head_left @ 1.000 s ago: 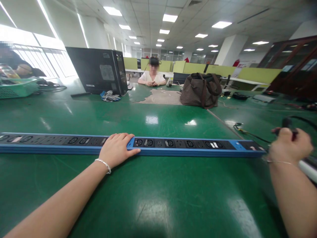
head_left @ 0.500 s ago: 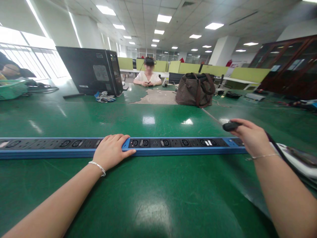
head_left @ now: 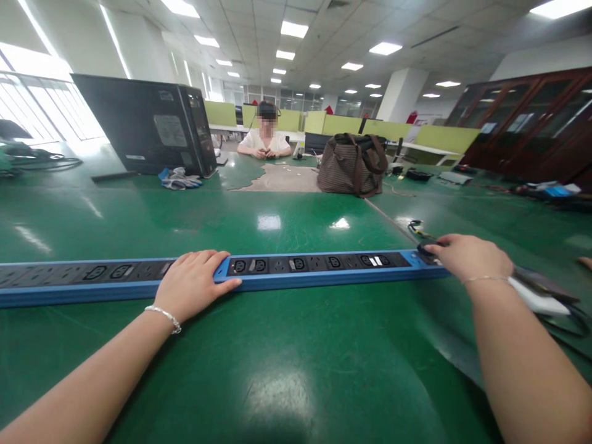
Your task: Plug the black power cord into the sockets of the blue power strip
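Stretching across the frame, a glossy green bench point(head_left: 208, 376) mirrors the ceiling lights point(head_left: 295, 29) of an office with yellow-green partitions point(head_left: 342, 125); a person point(head_left: 264, 140) sits beyond, upper centre. A computer case point(head_left: 134, 123) stands upper left with gloves point(head_left: 180, 179) beside it, and a bag point(head_left: 346, 165) sits upper right of centre, well apart from both hands. Across the middle lies a long, straight power strip point(head_left: 314, 280), blue-edged with black sockets. The left hand point(head_left: 189, 280) hides part of it, fingers close together over the top, thumb apart. At centre right, the right hand point(head_left: 478, 262) pinches a dark plug point(head_left: 424, 246) at the strip's end, hiding whether they touch. The bag is patterned with brown straps; the gloves lie crumpled, blue and pale.
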`<state>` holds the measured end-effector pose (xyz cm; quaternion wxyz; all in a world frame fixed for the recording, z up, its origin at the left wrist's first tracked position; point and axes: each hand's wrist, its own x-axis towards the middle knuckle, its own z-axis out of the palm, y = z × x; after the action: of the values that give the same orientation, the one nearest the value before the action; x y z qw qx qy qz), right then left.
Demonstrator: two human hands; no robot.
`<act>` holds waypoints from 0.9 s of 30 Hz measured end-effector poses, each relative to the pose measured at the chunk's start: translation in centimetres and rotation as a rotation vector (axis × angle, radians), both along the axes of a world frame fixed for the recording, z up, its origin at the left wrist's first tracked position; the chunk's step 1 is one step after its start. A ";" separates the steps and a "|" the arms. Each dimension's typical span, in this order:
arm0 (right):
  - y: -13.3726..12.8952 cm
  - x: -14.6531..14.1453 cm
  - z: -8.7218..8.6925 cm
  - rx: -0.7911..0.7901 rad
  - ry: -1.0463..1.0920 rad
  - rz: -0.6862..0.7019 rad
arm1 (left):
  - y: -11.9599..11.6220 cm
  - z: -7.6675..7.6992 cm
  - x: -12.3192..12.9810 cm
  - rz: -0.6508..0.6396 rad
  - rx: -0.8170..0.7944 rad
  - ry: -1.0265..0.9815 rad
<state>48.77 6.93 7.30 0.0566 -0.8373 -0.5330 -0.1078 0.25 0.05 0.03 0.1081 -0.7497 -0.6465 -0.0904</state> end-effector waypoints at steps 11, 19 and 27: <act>0.4 1.5 0.3 0.016 0.178 0.061 | 0.2 0.0 -0.1 0.007 -0.024 -0.025; 0.7 0.6 -1.1 -0.089 0.299 0.144 | 0.2 0.0 -0.1 -0.003 -0.013 -0.017; 1.1 1.4 -1.8 -0.050 0.198 0.221 | 0.1 0.0 -0.1 -0.005 -0.004 0.005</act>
<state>50.18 8.02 5.53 0.0997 -0.7814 -0.6160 -0.0045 0.12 0.16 0.01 0.1081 -0.7519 -0.6445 -0.0876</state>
